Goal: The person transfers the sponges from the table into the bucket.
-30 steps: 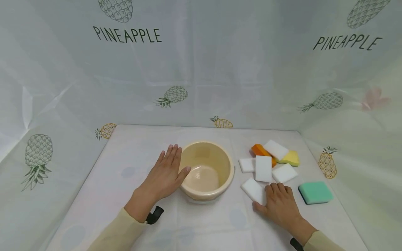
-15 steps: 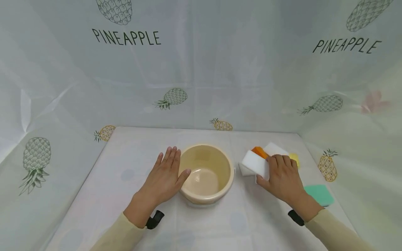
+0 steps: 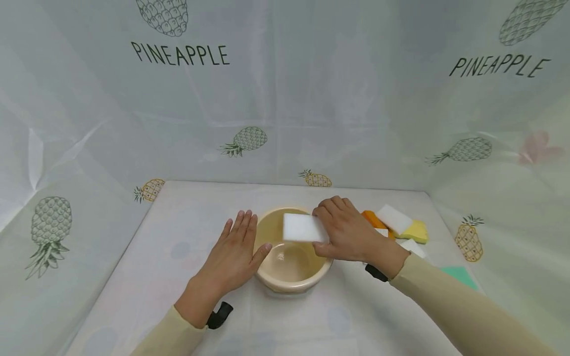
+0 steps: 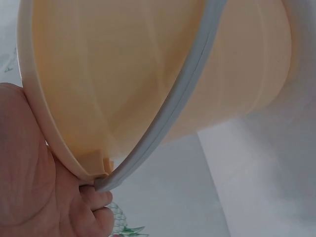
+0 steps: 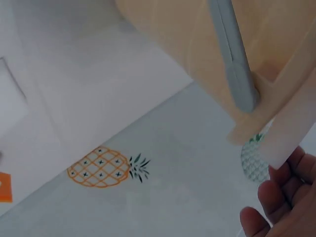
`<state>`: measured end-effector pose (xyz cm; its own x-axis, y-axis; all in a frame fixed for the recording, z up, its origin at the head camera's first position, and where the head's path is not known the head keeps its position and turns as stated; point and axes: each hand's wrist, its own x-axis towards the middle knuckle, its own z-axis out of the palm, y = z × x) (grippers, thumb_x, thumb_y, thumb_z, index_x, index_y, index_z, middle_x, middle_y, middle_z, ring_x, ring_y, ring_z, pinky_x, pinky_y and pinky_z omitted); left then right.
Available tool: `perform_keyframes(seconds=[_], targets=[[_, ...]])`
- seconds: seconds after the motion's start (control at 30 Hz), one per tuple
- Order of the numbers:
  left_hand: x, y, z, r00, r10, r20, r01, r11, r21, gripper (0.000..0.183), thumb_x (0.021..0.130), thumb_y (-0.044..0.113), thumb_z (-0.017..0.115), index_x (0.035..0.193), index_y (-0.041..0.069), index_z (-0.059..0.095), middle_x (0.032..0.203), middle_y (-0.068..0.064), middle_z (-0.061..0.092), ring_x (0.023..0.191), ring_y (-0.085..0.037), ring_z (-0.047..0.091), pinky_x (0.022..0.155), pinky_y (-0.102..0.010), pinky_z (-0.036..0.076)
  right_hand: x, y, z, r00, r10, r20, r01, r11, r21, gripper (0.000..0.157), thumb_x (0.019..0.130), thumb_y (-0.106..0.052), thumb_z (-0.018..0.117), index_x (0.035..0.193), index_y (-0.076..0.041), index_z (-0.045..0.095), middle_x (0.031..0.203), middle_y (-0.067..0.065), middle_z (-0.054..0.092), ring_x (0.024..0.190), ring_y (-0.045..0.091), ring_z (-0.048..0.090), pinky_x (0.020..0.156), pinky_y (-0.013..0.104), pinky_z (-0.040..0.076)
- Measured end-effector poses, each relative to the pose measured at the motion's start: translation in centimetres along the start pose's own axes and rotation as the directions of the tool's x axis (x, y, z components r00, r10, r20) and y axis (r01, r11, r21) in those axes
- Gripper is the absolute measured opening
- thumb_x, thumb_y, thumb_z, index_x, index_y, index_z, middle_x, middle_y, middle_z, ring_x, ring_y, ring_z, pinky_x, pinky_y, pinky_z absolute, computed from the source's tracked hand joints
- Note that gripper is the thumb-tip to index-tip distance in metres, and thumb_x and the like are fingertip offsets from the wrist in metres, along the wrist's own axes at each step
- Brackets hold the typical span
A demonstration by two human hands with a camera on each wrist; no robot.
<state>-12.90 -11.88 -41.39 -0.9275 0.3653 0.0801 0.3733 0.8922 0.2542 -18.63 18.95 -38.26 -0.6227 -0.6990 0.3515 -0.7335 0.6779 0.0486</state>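
A cream bucket [image 3: 291, 286] stands in the middle of the table, with a grey handle [image 4: 173, 106] visible in the left wrist view. My left hand [image 3: 229, 259] lies along the bucket's left side with straight fingers, touching its rim. Above the bucket's opening, my right hand [image 3: 347, 232] pinches a white sponge block [image 3: 303, 228] between thumb and fingers, one end jutting leftward. The right wrist view catches that white sponge block [image 5: 291, 126] near the rim and the fingertips [image 5: 273, 195] below it.
Right of the bucket lies a loose pile: an orange sponge [image 3: 371, 217], a white block [image 3: 394, 219], a yellow sponge [image 3: 415, 231] and other white blocks, partly hidden by my right arm. A green sponge [image 3: 460, 277] sits nearer the right edge. Pineapple-printed sheeting [image 3: 334, 123] surrounds the table.
My right hand picked up the white block nearest me beside the pile, lifted it past the other sponges and carried it left over the bucket. The left hand has stayed put.
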Motion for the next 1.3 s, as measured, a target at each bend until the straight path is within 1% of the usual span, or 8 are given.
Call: perform_keyframes(seconds=[0.1,0.3,0.43,0.6,0.73,0.87,1.0,1.3], targets=[[0.0,0.0,0.1,1.000,-0.002,-0.004,0.002,1.000,0.001,0.087,0.111,0.063,0.030,0.166,-0.004,0.020,0.174,-0.021,0.017,0.164,-0.036,0.011,0.133,-0.056,0.010,0.8,-0.5,0.5,0.998,-0.043,0.047,0.042,0.999,0.019,0.054,0.085,-0.050,0.066,0.119,-0.008,0.062,0.117,0.006,0.062,0.106,0.025,0.052,0.091,0.040,0.045],[0.1,0.0,0.2,1.000,-0.002,-0.010,0.002,1.000,-0.005,0.087,0.111,0.063,0.030,0.166,-0.004,0.021,0.174,-0.021,0.019,0.164,-0.036,0.012,0.133,-0.055,0.011,2.0,-0.9,1.7,0.991,-0.062,0.122,0.059,0.998,0.029,0.052,0.085,-0.049,0.067,0.119,-0.010,0.063,0.115,0.004,0.064,0.104,0.023,0.053,0.089,0.037,0.045],[0.1,0.1,0.2,1.000,-0.004,-0.009,0.004,1.000,-0.011,0.086,0.111,0.062,0.031,0.166,-0.004,0.022,0.174,-0.021,0.019,0.164,-0.035,0.011,0.133,-0.054,0.011,2.5,-1.1,2.2,0.984,-0.074,0.163,0.073,0.997,0.013,0.051,0.085,-0.050,0.066,0.119,-0.011,0.065,0.115,0.004,0.065,0.103,0.023,0.054,0.089,0.037,0.045],[0.0,0.1,0.2,1.000,-0.008,-0.007,0.008,1.000,-0.018,0.085,0.111,0.060,0.033,0.166,-0.004,0.022,0.175,-0.020,0.018,0.164,-0.035,0.011,0.133,-0.054,0.011,3.3,-1.4,2.6,0.972,-0.090,0.216,0.096,0.995,-0.017,0.052,0.085,-0.053,0.065,0.117,-0.012,0.067,0.112,0.004,0.064,0.100,0.023,0.052,0.087,0.038,0.042],[0.0,0.1,0.2,1.000,-0.011,-0.007,0.011,1.000,-0.029,0.084,0.112,0.059,0.035,0.166,-0.004,0.022,0.175,-0.020,0.018,0.164,-0.035,0.011,0.133,-0.054,0.011,3.6,-1.6,2.8,0.964,-0.083,0.252,0.096,0.994,-0.043,0.053,0.086,-0.055,0.065,0.117,-0.012,0.067,0.114,0.004,0.064,0.102,0.023,0.051,0.088,0.038,0.041],[0.0,0.1,0.2,1.000,-0.012,-0.006,0.012,0.999,-0.034,0.084,0.112,0.059,0.035,0.166,-0.004,0.022,0.175,-0.020,0.018,0.164,-0.035,0.011,0.133,-0.054,0.012,3.8,-1.8,3.0,0.960,-0.073,0.270,0.096,0.993,-0.071,0.054,0.087,-0.058,0.064,0.117,-0.013,0.068,0.116,0.004,0.066,0.104,0.023,0.051,0.088,0.038,0.040],[-0.1,0.1,0.2,1.000,-0.014,-0.012,0.014,0.999,-0.031,0.083,0.112,0.059,0.035,0.166,-0.004,0.022,0.174,-0.020,0.019,0.164,-0.035,0.012,0.133,-0.054,0.013,3.9,-1.9,3.1,0.959,-0.082,0.272,0.111,0.990,-0.091,0.055,0.088,-0.060,0.066,0.117,-0.014,0.070,0.115,0.003,0.067,0.103,0.022,0.050,0.088,0.038,0.040],[0.0,0.2,0.3,1.000,-0.011,-0.011,0.011,0.999,-0.037,0.083,0.112,0.059,0.033,0.166,-0.003,0.021,0.175,-0.020,0.018,0.164,-0.034,0.011,0.133,-0.053,0.013,4.1,-2.0,3.3,0.952,-0.071,0.297,0.106,0.989,-0.103,0.059,0.087,-0.063,0.072,0.119,-0.014,0.073,0.112,0.000,0.068,0.103,0.021,0.049,0.088,0.038,0.038]])
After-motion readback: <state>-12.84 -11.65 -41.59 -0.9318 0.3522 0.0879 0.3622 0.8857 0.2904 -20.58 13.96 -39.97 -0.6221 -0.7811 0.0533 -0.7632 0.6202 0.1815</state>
